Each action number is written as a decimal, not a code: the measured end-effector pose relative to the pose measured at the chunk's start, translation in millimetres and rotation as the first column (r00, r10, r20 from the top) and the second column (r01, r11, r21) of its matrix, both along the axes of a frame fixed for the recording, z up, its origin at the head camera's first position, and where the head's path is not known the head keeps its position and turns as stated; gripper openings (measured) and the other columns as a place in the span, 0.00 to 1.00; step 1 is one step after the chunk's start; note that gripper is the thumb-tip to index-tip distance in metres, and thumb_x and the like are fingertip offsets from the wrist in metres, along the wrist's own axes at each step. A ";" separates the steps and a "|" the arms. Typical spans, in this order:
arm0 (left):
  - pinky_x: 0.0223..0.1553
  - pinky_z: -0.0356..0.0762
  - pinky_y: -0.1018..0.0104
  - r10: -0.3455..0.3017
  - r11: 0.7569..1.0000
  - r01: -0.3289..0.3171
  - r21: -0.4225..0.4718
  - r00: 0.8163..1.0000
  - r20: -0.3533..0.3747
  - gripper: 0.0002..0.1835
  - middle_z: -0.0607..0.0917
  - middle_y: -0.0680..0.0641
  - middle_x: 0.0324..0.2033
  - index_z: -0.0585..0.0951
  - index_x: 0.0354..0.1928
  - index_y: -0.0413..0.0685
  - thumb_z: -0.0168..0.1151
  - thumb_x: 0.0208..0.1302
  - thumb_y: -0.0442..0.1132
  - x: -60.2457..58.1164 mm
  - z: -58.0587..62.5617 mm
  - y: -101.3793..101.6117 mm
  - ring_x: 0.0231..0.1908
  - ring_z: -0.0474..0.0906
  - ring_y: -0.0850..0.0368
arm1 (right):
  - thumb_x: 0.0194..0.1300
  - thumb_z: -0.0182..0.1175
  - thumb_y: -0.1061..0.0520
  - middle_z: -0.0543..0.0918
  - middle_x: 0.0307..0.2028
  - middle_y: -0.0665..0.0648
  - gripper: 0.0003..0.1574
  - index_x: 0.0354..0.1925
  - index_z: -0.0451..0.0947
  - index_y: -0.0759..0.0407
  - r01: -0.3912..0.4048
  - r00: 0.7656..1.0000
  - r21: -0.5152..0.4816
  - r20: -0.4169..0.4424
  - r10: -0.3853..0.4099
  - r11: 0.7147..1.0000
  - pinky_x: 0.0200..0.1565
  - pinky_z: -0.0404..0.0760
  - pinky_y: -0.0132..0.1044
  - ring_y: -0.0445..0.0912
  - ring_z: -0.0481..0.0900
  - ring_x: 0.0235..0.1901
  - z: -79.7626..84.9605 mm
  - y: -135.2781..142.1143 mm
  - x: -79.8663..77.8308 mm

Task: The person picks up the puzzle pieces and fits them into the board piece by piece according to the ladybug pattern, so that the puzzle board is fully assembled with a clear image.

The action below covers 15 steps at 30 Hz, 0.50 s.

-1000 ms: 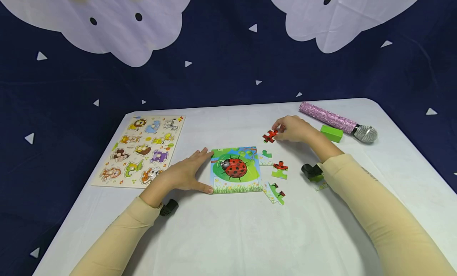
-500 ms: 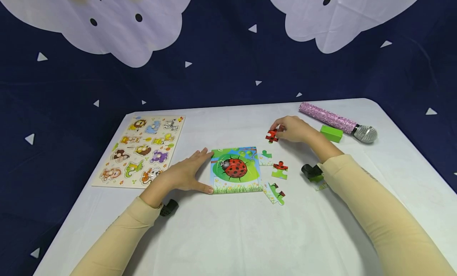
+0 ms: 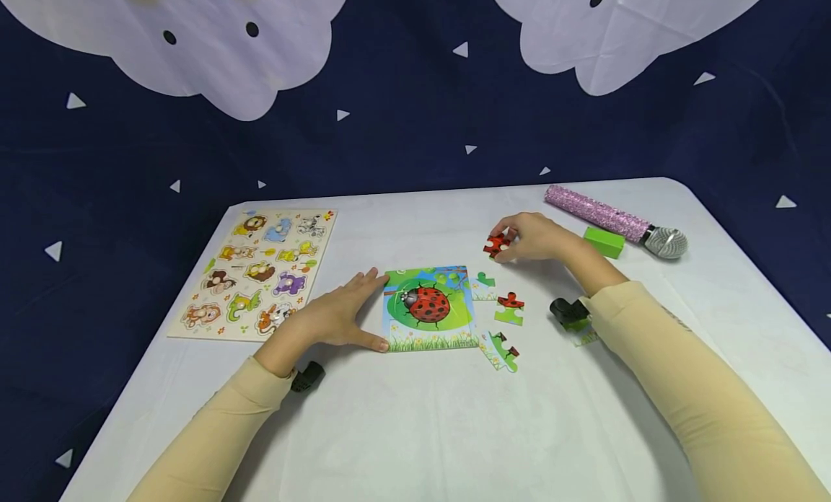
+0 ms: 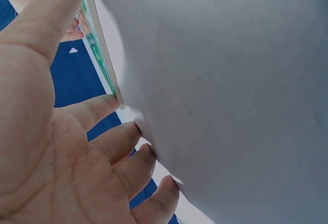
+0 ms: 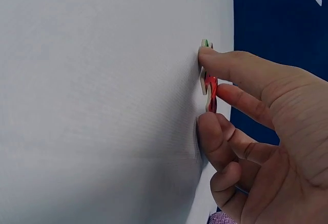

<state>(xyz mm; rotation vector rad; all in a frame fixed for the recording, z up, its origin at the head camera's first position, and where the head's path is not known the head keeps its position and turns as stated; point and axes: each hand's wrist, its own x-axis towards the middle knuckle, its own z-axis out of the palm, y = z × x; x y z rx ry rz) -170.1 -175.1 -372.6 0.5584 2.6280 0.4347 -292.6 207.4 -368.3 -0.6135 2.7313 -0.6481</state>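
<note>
A square ladybug puzzle board point(image 3: 405, 335) lies mid-table. My left hand point(image 3: 339, 316) rests at its left side, fingers spread, thumb by the near corner and index finger by the far one; in the left wrist view the index fingertip point(image 4: 111, 101) touches the board's edge. Beyond the board to the right, my right hand point(image 3: 534, 236) holds a red puzzle piece point(image 3: 495, 245) with black spots between thumb and fingers. In the right wrist view this red piece point(image 5: 212, 88) stays low over the white cloth, partly covered by the thumb.
Loose puzzle pieces lie right of the board: a green-white one point(image 3: 483, 289), a red-green one point(image 3: 510, 311) and a grass-edged one point(image 3: 498, 352). Another point(image 3: 584, 335) is partly under the right wrist camera. An animal peg board point(image 3: 249, 322), green block point(image 3: 604, 242) and pink microphone point(image 3: 600, 212) lie farther out.
The red piece has turned and shifted slightly right in my right hand, and the thumb has come nearer its close edge. My left hand and the board have stayed put.
</note>
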 end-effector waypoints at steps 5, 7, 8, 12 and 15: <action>0.85 0.48 0.35 -0.001 1.000 0.001 0.000 1.000 0.002 0.67 0.46 0.41 0.88 0.50 0.88 0.50 0.81 0.57 0.63 0.1 0.7 0.1 0.87 0.41 0.37 | 0.64 0.77 0.51 0.85 0.54 0.65 0.34 0.66 0.82 0.56 0.002 1.000 -0.007 0.026 -0.002 1.000 0.45 0.76 0.43 0.53 0.78 0.45 1.1 -0.4 -0.1; 0.85 0.48 0.35 -0.002 1.000 0.002 -0.003 1.000 0.000 0.67 0.46 0.41 0.88 0.50 0.88 0.50 0.81 0.57 0.63 0.0 0.8 0.1 0.87 0.41 0.38 | 0.64 0.77 0.50 0.85 0.55 0.65 0.34 0.66 0.82 0.56 0.005 0.999 -0.006 0.035 -0.004 1.000 0.44 0.77 0.42 0.53 0.78 0.45 1.3 -0.5 -0.4; 0.85 0.48 0.35 -0.002 1.000 0.002 -0.003 1.000 0.001 0.67 0.46 0.42 0.88 0.50 0.88 0.50 0.81 0.57 0.63 0.0 0.8 0.1 0.87 0.41 0.38 | 0.64 0.77 0.50 0.85 0.55 0.65 0.34 0.66 0.82 0.55 0.004 0.999 -0.005 0.036 -0.004 1.000 0.44 0.76 0.42 0.53 0.78 0.45 1.3 -0.4 -0.3; 0.85 0.48 0.35 0.000 1.000 0.000 -0.002 1.000 0.002 0.67 0.46 0.42 0.88 0.50 0.88 0.50 0.81 0.57 0.63 -0.2 0.8 0.1 0.87 0.41 0.38 | 0.62 0.79 0.46 0.85 0.55 0.65 0.37 0.65 0.83 0.55 0.003 1.000 0.001 0.031 -0.003 1.000 0.43 0.76 0.42 0.53 0.78 0.45 1.1 -0.5 0.1; 0.85 0.47 0.34 0.001 1.000 -0.001 -0.001 1.000 0.005 0.66 0.46 0.42 0.88 0.51 0.88 0.51 0.81 0.57 0.63 -0.2 0.9 0.2 0.87 0.41 0.38 | 0.61 0.80 0.44 0.85 0.54 0.64 0.37 0.64 0.84 0.54 0.007 1.000 0.002 0.025 -0.007 1.000 0.44 0.75 0.42 0.53 0.77 0.45 0.3 -1.2 -0.5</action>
